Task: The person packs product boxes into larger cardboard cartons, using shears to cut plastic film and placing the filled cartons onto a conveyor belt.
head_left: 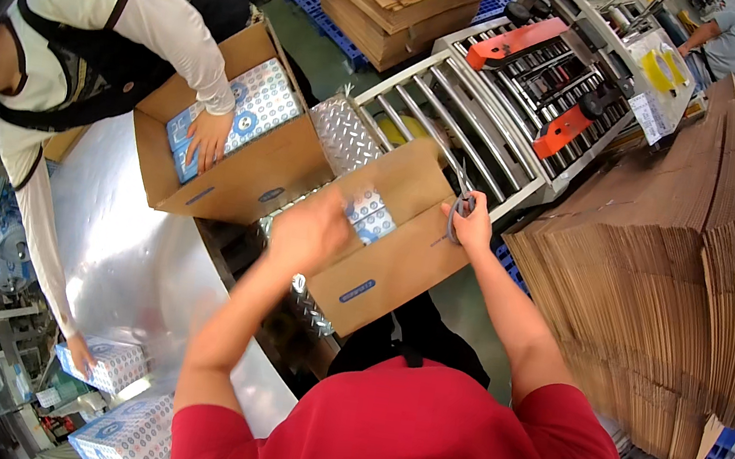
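Left hand (309,233) motion-blurred, grip unreadable, over open cardboard box (402,253) at the roller conveyor (459,116); patterned packs (371,216) inside, mostly hidden. Right hand (470,220) pinches grey scissors (459,207) at box flap.

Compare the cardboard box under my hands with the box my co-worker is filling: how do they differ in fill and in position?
The near box shows only a small patch of blue-patterned packs; the far box shows a broad layer of them. The near box lies by the roller conveyor, with the left hand blurred over it and the right hand at its flap; the far box lies beside the metal table, with the co-worker's hand pressing its packs. Both are brown, open and tilted.
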`<state>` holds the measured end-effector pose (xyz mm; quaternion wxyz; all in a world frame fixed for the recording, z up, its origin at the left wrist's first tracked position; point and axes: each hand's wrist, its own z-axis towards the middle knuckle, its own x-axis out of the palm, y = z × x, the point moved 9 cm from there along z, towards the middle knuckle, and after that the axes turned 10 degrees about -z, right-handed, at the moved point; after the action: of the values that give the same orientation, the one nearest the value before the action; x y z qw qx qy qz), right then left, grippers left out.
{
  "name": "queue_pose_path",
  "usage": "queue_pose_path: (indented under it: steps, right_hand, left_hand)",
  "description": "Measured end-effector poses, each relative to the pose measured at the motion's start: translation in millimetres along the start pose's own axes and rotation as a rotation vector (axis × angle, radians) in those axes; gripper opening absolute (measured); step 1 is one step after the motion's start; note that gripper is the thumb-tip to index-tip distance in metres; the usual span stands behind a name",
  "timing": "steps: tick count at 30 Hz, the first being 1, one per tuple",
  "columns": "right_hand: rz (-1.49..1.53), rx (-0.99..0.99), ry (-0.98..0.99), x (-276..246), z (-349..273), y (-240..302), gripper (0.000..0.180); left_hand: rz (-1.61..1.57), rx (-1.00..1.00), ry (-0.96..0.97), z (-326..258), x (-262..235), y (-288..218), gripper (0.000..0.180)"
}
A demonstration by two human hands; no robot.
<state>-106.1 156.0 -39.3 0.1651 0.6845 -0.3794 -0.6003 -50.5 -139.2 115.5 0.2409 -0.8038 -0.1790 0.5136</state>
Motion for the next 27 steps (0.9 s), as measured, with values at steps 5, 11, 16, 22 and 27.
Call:
queue_pose_path:
  steps: [5, 11, 16, 22, 27]
  right_hand:
    - [0.085, -0.057, -0.087, 3.4, 12.5, 30.1, 0.062]
    - [-0.347, -0.265, 0.098, 32.0, 32.7, 93.7, 0.051]
    - [-0.315, -0.412, 0.032, 16.6, 117.6, 121.9, 0.042]
    - [-0.276, -0.408, -0.113, -63.5, 264.6, 113.0, 0.043]
    - [0.162, -0.693, -0.446, -178.5, 309.8, 112.4, 0.039]
  left_hand:
    - [0.200, 0.121, -0.193, -49.8, 104.7, 51.2, 0.056]
    - [-1.181, -0.418, -1.080, -73.6, 151.8, 157.9, 0.064]
    - [-1.387, -0.241, -1.104, -4.1, 153.1, 97.4, 0.065]
    - [-1.490, -0.177, -1.007, 168.2, 115.0, 22.1, 0.060]
    - [-0.927, -0.248, -0.957, 326.3, 111.5, -47.5, 0.064]
